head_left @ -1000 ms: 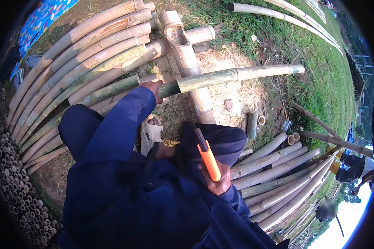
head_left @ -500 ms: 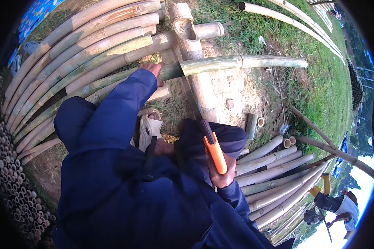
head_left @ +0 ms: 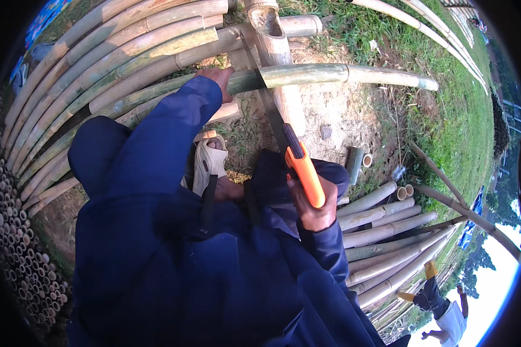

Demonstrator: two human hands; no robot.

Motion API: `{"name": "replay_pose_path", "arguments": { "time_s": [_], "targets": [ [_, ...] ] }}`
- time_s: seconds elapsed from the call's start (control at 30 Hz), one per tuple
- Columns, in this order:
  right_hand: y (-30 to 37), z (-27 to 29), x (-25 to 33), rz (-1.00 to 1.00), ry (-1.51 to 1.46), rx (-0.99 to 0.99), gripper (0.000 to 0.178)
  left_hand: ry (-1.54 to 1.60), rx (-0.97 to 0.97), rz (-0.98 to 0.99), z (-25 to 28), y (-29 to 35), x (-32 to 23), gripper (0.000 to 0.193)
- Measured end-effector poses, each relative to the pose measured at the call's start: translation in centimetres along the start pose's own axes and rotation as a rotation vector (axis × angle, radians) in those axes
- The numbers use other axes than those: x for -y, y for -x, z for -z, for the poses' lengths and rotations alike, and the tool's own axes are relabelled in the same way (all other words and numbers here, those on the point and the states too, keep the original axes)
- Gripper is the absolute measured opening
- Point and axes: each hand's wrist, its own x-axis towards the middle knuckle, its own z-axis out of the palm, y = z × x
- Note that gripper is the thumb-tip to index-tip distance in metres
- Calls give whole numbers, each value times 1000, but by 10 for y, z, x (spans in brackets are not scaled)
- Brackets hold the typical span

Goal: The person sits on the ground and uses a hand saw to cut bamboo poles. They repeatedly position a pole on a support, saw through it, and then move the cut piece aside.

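A long greenish bamboo pole (head_left: 312,73) lies crosswise in front of me, resting on a notched bamboo post (head_left: 276,51). My left hand (head_left: 219,82) is closed over the pole, left of the saw. Wrapped round the orange handle of a hand saw (head_left: 305,173) is my right hand (head_left: 317,207), near my knee. The saw's blade crosses the pole just right of my left hand, its far end reaching past the pole beside the post. How deep the blade sits in the bamboo I cannot tell. My sandalled foot (head_left: 209,165) stands below the pole.
Bamboo poles (head_left: 150,52) lie side by side at the left, more (head_left: 388,231) at the right. Stacked cut ends (head_left: 23,248) fill the lower left. Short offcuts (head_left: 355,165) lie on the ground. Another person (head_left: 446,312) is at the lower right.
My right hand has pushed the saw forward, so more blade extends beyond the pole. My left hand keeps its grip. The other person has changed posture and the view has shifted slightly.
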Motion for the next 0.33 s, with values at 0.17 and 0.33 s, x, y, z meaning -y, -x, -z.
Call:
{"name": "replay_pose_path", "arguments": {
  "time_s": [0.17,0.33],
  "targets": [
    [38,-6,-28,128,84,-53,16,-47,47,39,0,9,-15,65],
    [43,3,-45,101,151,-50,20,-26,35,76,3,8,-16,64]
  ]
}}
